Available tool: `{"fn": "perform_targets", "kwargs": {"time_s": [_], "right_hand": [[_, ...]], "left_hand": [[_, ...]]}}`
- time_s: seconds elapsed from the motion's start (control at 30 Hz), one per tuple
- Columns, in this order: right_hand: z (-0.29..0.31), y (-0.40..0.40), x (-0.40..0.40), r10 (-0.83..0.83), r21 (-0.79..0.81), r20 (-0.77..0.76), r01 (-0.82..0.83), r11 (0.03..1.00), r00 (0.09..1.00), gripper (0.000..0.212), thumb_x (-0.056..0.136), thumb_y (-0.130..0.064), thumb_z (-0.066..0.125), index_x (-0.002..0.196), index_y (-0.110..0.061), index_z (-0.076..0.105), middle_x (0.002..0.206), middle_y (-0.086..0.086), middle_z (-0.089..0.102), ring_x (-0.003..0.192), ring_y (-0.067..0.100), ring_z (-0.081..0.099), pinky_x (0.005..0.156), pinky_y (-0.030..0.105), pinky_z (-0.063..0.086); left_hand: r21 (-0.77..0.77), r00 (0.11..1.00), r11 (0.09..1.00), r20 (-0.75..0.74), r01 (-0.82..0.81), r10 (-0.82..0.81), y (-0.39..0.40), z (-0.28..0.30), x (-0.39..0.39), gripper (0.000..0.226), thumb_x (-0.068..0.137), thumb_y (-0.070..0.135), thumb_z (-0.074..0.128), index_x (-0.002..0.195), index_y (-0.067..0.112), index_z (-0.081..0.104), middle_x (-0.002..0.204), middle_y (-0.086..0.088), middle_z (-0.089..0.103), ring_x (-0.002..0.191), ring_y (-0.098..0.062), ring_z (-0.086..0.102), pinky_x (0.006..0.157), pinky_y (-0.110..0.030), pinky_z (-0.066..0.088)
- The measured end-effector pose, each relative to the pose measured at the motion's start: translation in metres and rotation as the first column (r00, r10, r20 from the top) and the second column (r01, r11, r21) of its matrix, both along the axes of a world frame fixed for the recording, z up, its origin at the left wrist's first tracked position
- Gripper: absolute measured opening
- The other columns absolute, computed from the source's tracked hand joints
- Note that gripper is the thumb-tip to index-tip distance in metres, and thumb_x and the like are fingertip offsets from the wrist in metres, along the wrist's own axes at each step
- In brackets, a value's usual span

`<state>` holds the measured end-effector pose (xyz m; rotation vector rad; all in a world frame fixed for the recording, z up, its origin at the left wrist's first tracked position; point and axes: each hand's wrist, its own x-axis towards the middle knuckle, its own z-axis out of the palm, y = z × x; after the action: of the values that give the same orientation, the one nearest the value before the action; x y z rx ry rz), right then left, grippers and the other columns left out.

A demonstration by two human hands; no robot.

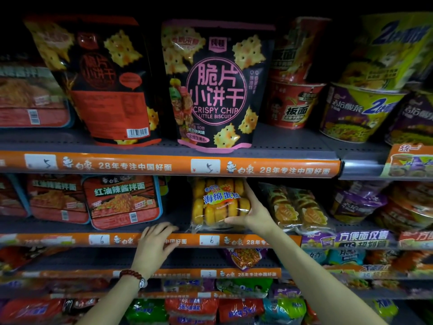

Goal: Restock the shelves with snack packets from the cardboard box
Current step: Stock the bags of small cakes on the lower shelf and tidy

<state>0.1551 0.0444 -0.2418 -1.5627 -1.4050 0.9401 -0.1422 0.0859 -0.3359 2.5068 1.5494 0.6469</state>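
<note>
Your right hand (pixel 254 215) holds the sponge cake packet (pixel 219 204) upright on the middle shelf (pixel 173 218), gripping its right edge. Just right of it lies a packet of pastries (pixel 296 207); to its left, past a gap, stands a noodle tray (pixel 123 201). Your left hand (pixel 155 246) rests on the shelf's front rail (pixel 236 241), before that gap. Directly above, on the upper shelf (pixel 281 139), stands a biscuit bag (pixel 214 85)

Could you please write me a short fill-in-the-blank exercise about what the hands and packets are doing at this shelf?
1. The right hand grips the clear packet of ____ cakes.
2. The left hand rests on the shelf's ____ price strip.
3. The left wrist wears a bead ____.

Missing words: yellow; orange; bracelet
</note>
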Motion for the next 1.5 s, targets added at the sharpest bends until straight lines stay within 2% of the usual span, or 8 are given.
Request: {"fn": "perform_targets", "kwargs": {"time_s": [0.1,0.33,0.5,0.63,0.77,0.83,1.1,1.5], "right_hand": [[-0.001,0.0,-0.005,-0.078,0.039,-0.007,0.078,0.996,0.997,0.108,0.064,-0.037,0.087,0.15,-0.032,0.022,0.131,-0.008,0.056,0.116,0.012,0.056,0.101,0.037,0.049],[-0.001,-0.01,-0.011,-0.092,0.08,-0.047,0.096,0.992,0.995,0.101,0.072,-0.029,0.083,0.149,-0.032,0.018,0.122,-0.018,0.051,0.11,0.004,0.052,0.097,0.028,0.047],[-0.012,-0.025,-0.004,-0.095,0.047,-0.105,0.1,0.994,0.99,0.09,0.08,-0.033,0.076,0.148,-0.038,0.018,0.117,-0.036,0.043,0.104,-0.011,0.052,0.082,0.007,0.046],[-0.014,-0.021,-0.007,-0.114,0.046,-0.121,0.12,0.992,0.986,0.084,0.084,-0.033,0.071,0.149,-0.037,0.019,0.117,-0.034,0.046,0.117,0.006,0.054,0.092,0.021,0.05],[-0.007,-0.017,-0.005,-0.091,0.017,-0.12,0.094,0.995,0.989,0.078,0.087,-0.029,0.069,0.149,-0.033,0.022,0.113,-0.027,0.05,0.11,0.005,0.054,0.071,0.004,0.046],[-0.006,-0.018,-0.003,-0.067,-0.003,-0.101,0.067,0.998,0.993,0.077,0.087,-0.031,0.068,0.149,-0.034,0.022,0.117,-0.022,0.052,0.113,0.008,0.055,0.075,0.006,0.046],[0.006,-0.012,-0.001,-0.106,0.005,0.142,0.107,0.994,0.984,0.076,0.081,-0.036,0.074,0.143,-0.02,0.034,0.127,0.002,0.059,0.117,0.022,0.058,0.098,0.034,0.05],[0.027,-0.005,-0.003,-0.113,0.043,0.514,0.106,0.993,0.85,0.061,0.077,-0.044,0.073,0.126,-0.015,0.05,0.122,0.008,0.057,0.11,0.028,0.058,0.09,0.039,0.052]], "left_hand": [[-0.007,1.0,1.0,0.0,0.009,-0.009,0.0,0.002,0.001,0.038,0.078,0.03,0.074,0.114,0.028,0.063,0.118,0.008,0.06,0.111,-0.017,0.057,0.095,-0.037,0.042],[-0.02,1.0,1.0,0.004,0.007,-0.007,-0.001,0.002,0.001,0.036,0.082,0.03,0.07,0.117,0.028,0.061,0.12,0.009,0.059,0.114,-0.016,0.054,0.098,-0.035,0.039],[-0.016,1.0,1.0,0.001,0.003,-0.003,-0.002,0.0,0.002,0.037,0.081,0.029,0.071,0.117,0.026,0.062,0.12,0.008,0.06,0.113,-0.017,0.055,0.098,-0.037,0.041],[-0.033,1.0,0.999,-0.012,-0.004,0.004,-0.003,0.003,0.003,0.037,0.082,0.03,0.069,0.118,0.027,0.061,0.122,0.009,0.058,0.114,-0.016,0.054,0.099,-0.035,0.039],[-0.045,1.0,0.999,-0.028,-0.006,0.004,-0.004,0.008,0.005,0.037,0.084,0.031,0.068,0.12,0.028,0.06,0.123,0.01,0.057,0.115,-0.015,0.053,0.101,-0.033,0.037],[-0.048,0.999,0.999,-0.04,-0.011,0.009,-0.004,0.009,0.005,0.038,0.083,0.031,0.068,0.12,0.028,0.059,0.123,0.011,0.057,0.115,-0.015,0.053,0.101,-0.033,0.037],[-0.119,0.99,0.993,-0.14,-0.026,0.009,-0.002,0.024,0.011,0.04,0.087,0.034,0.061,0.127,0.029,0.053,0.129,0.012,0.051,0.12,-0.013,0.049,0.101,-0.031,0.037],[-0.238,0.977,0.971,-0.205,0.008,-0.059,0.005,0.08,0.03,0.023,0.087,0.023,0.057,0.11,0.021,0.062,0.11,0.0,0.065,0.095,-0.015,0.062,0.077,-0.026,0.051]]}}
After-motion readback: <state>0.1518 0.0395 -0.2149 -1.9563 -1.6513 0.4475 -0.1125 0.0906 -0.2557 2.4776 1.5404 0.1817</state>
